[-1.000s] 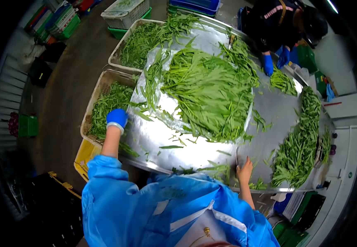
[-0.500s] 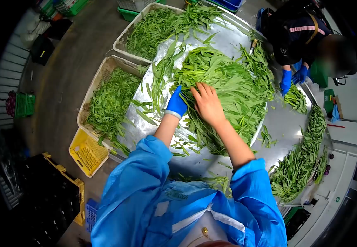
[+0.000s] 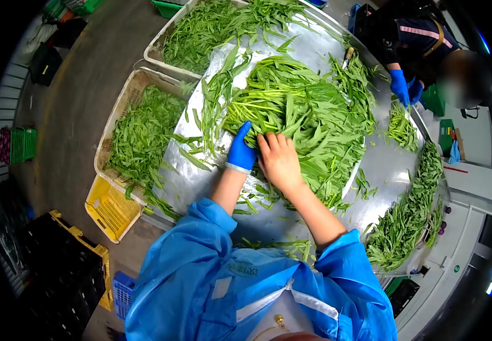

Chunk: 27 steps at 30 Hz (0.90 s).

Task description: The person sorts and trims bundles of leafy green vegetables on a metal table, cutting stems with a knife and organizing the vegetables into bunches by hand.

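A large heap of long-leaved greens (image 3: pixel 320 122), which look like water spinach, lies in front of me on a metal table. At its near left edge, my left hand (image 3: pixel 241 150) in a blue glove has its thumb up along the stems, with the other fingers partly hidden in the greens. My bare right hand (image 3: pixel 280 162) is close beside it, fingers curled over the near side of the bunch and their tips sunk among leaves. Between the hands and the heap, stems point left and leaves fold upward. Loose stems and leaves lie around the left wrist.
Crates of greens stand at left (image 3: pixel 107 139) and far left (image 3: pixel 158 48), above a yellow crate (image 3: pixel 112 209). A knife (image 3: pixel 347 57) lies at the heap's far side. Across the table, a co-worker's blue-gloved hands (image 3: pixel 402 88) hold greens. More greens (image 3: pixel 408 219) line the right edge.
My right hand has drawn nearer to me and to my left hand, its fingers now curled into the greens. Leaves at the near side have been gathered and folded up. The view has shifted slightly.
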Motion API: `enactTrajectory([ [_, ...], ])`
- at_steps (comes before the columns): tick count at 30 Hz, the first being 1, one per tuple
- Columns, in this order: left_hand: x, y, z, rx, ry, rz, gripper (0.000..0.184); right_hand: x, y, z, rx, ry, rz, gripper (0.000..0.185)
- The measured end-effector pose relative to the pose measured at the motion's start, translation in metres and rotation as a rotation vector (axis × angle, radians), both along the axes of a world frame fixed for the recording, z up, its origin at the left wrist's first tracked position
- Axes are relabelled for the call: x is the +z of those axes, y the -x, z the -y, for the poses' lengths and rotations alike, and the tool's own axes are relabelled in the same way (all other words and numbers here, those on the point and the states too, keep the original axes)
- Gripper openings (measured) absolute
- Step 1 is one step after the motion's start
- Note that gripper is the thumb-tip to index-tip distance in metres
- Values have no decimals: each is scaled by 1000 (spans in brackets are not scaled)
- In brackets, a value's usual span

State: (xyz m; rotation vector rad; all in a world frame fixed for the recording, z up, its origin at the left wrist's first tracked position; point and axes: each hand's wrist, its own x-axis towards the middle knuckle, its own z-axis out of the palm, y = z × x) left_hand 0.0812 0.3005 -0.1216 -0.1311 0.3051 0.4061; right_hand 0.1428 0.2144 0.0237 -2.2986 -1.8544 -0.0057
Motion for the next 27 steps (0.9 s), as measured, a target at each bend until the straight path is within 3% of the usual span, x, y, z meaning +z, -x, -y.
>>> enactTrajectory([
  [3,-20,-8,-7,-48,80,-10,48,12,-17,-19,-17,-151,-35,36],
  [6,-4,-17,-9,85,19,-154,39,-5,-45,-38,-62,-150,-17,29],
  [9,-5,-13,-11,61,-17,-225,39,-34,-47,-34,-94,128,-151,30],
  [13,-7,2,-8,-34,13,-25,39,-31,-7,-13,1,38,-14,39],
  [16,-1,13,2,-29,56,-83,42,-28,10,-2,42,56,85,39],
  [20,-16,14,7,27,81,-113,48,-5,-1,-15,-15,-45,-72,32],
  [21,-18,12,5,39,150,-100,42,-1,-8,-22,-22,-98,-58,31],
  [27,3,13,-2,28,-18,-239,41,-39,-30,-33,-27,96,-114,21],
])
